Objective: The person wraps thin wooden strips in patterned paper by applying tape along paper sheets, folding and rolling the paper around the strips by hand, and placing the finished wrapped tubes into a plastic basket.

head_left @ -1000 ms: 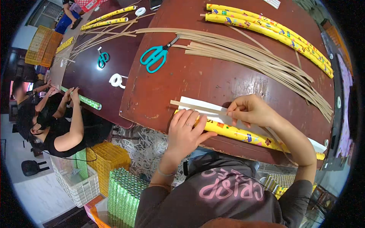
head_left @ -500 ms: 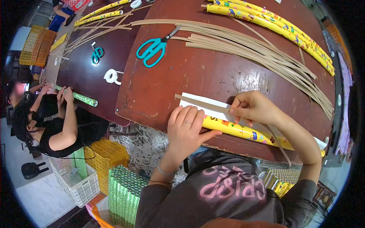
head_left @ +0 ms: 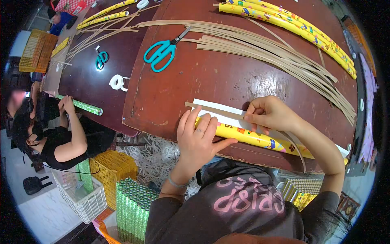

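A yellow patterned roll lies along the near edge of the red-brown table, its white inner side showing behind it. My left hand rests on the roll's left part with fingers spread. My right hand pinches a brown strip between thumb and fingers. One end of the strip lies over the white sheet past my left fingertips; the other passes under my right wrist and hangs over the roll near the table edge.
Teal scissors lie beside a bundle of brown strips. More yellow rolls are at the back. Leftward, a person in black handles a green roll. White tape and green rolls sit nearer.
The strip's left end has shifted from its earlier tilt and now lies across the white sheet. My left fingers have spread wider. The view has shifted slightly; the person's hands at the left have moved.
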The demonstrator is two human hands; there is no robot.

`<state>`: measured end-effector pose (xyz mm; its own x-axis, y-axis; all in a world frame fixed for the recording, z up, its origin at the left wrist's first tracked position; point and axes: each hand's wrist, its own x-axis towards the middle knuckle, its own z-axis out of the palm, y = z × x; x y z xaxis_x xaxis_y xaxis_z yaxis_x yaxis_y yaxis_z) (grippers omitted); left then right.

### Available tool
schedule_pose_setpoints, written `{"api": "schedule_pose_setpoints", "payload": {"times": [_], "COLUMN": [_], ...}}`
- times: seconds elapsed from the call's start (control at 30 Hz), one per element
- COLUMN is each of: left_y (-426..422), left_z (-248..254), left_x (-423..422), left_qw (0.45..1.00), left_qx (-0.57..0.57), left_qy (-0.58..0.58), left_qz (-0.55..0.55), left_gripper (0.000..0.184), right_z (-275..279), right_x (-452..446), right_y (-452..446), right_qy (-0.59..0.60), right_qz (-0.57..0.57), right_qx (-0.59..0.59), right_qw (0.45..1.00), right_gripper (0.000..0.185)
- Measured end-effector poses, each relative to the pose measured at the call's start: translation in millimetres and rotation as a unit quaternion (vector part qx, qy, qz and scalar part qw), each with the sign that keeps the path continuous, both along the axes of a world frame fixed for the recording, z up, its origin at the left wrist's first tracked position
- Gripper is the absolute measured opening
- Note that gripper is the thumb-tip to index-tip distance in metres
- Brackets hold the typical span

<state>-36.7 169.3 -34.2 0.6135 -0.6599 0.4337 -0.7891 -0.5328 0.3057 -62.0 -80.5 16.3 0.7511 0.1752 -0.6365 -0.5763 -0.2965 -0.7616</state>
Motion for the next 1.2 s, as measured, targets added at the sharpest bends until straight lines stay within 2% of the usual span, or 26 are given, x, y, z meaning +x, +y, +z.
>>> {"api": "schedule_pose_setpoints", "payload": {"times": [0.1,0.73,1.03,1.17,1.2], "left_y": [0.9,-1.6,-2.4,-0.9,0.0], "left_z": [-5.5,5.7,7.7,0.0,-1.4], "left_x": [-0.4,6.8,6.6,6.2,5.7], "left_qw": [1.000,1.000,0.998,0.997,0.997], "left_qx": [0.010,0.026,0.059,0.079,0.076], "left_qy": [-0.012,0.005,0.010,-0.013,-0.010], "left_qz": [0.008,-0.012,0.011,0.014,0.008], "left_gripper": [0.069,0.066,0.073,0.077,0.077], "right_z": [2.1,-0.7,5.0,15.6,7.7], "right_x": [0.4,-0.3,-5.0,-25.0,-38.6], "right_y": [0.7,-1.9,-7.6,-28.9,-40.0], "right_qy": [-0.009,-0.034,-0.081,-0.056,-0.098], "right_qz": [0.004,0.018,0.055,0.050,0.029], "right_qx": [-0.003,-0.023,-0.070,-0.099,-0.082], "right_qw": [1.000,0.999,0.993,0.992,0.991], "right_gripper": [0.016,0.017,0.015,0.015,0.015]}}
